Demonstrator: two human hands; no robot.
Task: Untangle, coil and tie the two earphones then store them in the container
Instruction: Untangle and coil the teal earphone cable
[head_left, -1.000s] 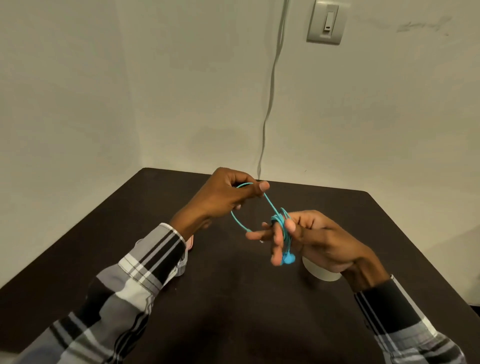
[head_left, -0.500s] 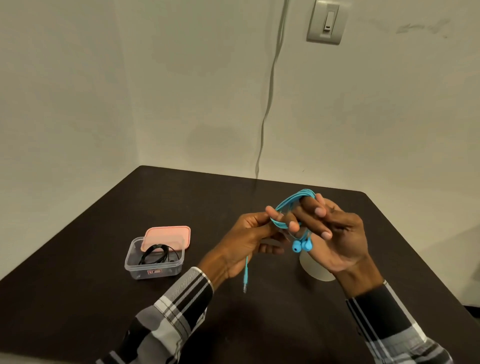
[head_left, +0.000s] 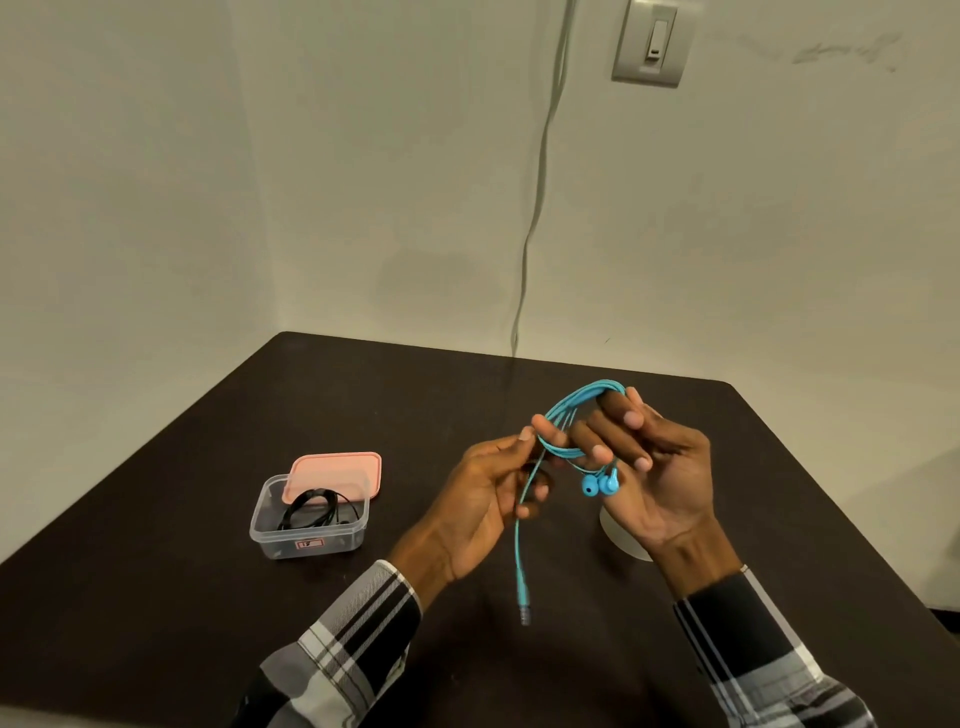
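Blue earphone (head_left: 582, 415) coiled in several loops, held up above the counter (head_left: 208, 597) right of centre; loops hooked over the fingers (head_left: 631, 418) of the right hand (head_left: 660, 483), which clench lightly around the bundle; two earbuds (head_left: 600, 484) dangling just below those fingers, touching each other; loose tail of cable dropping from the coil down past the left hand (head_left: 483, 499), ending in the plug (head_left: 523, 605) hanging free above the counter; left thumb and forefinger pinched on the cable where the tail leaves the coil, other left fingers curled loosely.

Judged from this: untangling done, coiling of the blue one nearly done, tie not yet made; loose tail probably meant for wrapping round the middle of the loops; risk of the loops slipping off the right fingers during that wrap.

Further left and a little nearer, well apart from both hands: clear plastic container (head_left: 311, 535) on the counter, pink lid (head_left: 337, 467) off, leaning on its far rim; black earphone (head_left: 311, 512) already coiled inside, whether tied cannot be told at this size; so roughly half the task finished, with tying, storing the blue one and perhaps closing the lid left.

Pale round object (head_left: 621, 540) on the counter under the right wrist, mostly hidden, nature unclear; wall switch (head_left: 652, 41) and thin cable (head_left: 540, 171) on the far wall.
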